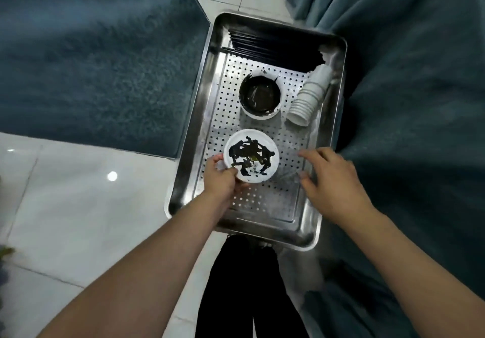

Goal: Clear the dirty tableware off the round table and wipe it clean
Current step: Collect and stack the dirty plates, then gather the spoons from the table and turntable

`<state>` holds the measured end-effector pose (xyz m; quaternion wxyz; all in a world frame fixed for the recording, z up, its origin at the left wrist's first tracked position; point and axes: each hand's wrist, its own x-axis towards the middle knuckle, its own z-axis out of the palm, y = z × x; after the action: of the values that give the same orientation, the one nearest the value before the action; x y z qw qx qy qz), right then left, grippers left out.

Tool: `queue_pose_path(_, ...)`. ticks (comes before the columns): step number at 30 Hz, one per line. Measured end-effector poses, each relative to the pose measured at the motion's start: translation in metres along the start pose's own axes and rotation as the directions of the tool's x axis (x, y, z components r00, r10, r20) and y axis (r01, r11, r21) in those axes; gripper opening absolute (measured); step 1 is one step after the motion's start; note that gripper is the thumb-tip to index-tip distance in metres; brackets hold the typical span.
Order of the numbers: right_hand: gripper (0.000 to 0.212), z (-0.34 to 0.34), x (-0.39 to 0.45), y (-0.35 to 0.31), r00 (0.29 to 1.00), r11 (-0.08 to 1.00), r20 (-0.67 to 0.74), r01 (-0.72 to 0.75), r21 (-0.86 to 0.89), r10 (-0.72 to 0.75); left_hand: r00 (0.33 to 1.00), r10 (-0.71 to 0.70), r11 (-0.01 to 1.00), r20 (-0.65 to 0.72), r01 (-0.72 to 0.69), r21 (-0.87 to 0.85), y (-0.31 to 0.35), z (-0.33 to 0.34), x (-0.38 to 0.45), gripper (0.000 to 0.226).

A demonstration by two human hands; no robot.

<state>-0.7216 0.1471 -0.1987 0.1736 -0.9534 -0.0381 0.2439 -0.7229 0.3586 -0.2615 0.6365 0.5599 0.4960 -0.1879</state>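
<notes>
Head view looks straight down on a steel tray (309, 228) with a perforated insert. The left hand (220, 179) pinches the near rim of a sauce-smeared plate (250, 155) with curled fingers, apparently setting it down behind the soiled bowl (260, 97) so the dirty pieces sit together. The right hand (332, 180) hovers over the tray's right side, fingers spread and loose (blurred, seemingly holding nothing). Stacked cups (309, 96) and black chopsticks (273, 49) lie at the far end.

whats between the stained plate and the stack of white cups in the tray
Nothing: in the head view only bare perforated tray floor separates the stained plate from the stack of white cups. The dirty bowl sits beyond the plate, beside the cups.
</notes>
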Motion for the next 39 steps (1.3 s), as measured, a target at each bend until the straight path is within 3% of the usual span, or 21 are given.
queue_pose_path(5, 0.047, 0.013, 0.012, -0.002, 1.000, 0.999, 0.001, -0.026, 0.047, 0.026, 0.999, 0.022, 0.999, -0.024, -0.021, 0.040, 0.012, 0.003, 0.028, 0.047)
queue_pose_path(9, 0.046, 0.006, 0.015, -0.013, 0.999, 0.997, -0.016, -0.040, 0.063, 0.041, 0.998, 0.068, 0.961, -0.001, -0.065, 0.269, 0.020, -0.003, 0.036, 0.053)
queue_pose_path(12, 0.048, -0.003, 0.015, -0.023, 0.998, 0.996, -0.022, -0.049, 0.070, 0.051, 0.993, 0.118, 0.879, 0.020, -0.114, 0.462, 0.031, -0.009, 0.032, 0.056)
queue_pose_path(15, 0.047, -0.014, 0.008, -0.032, 0.998, 0.996, -0.048, -0.045, 0.074, 0.049, 0.968, 0.216, 0.706, 0.126, -0.244, 0.665, 0.043, -0.017, 0.013, 0.053)
queue_pose_path(20, 0.050, -0.051, -0.013, -0.052, 0.993, 0.995, -0.090, -0.064, 0.072, 0.070, 0.811, 0.363, 0.343, 0.459, -0.574, 0.743, 0.076, -0.026, -0.052, 0.046)
queue_pose_path(25, 0.048, -0.101, -0.047, -0.075, 0.973, 0.989, -0.194, -0.102, 0.108, 0.122, 0.667, 0.411, 0.055, 0.621, -0.698, 0.713, 0.121, -0.023, -0.131, 0.042)
queue_pose_path(35, 0.041, -0.180, -0.124, -0.076, 0.872, 0.961, -0.408, -0.217, 0.170, 0.269, 0.381, 0.408, -0.242, 0.829, -0.831, 0.501, 0.175, 0.011, -0.258, 0.036)
queue_pose_path(39, 0.043, -0.194, -0.159, -0.061, 0.818, 0.930, -0.447, -0.285, 0.233, 0.363, 0.298, 0.379, -0.287, 0.876, -0.862, 0.417, 0.175, 0.033, -0.294, 0.035)
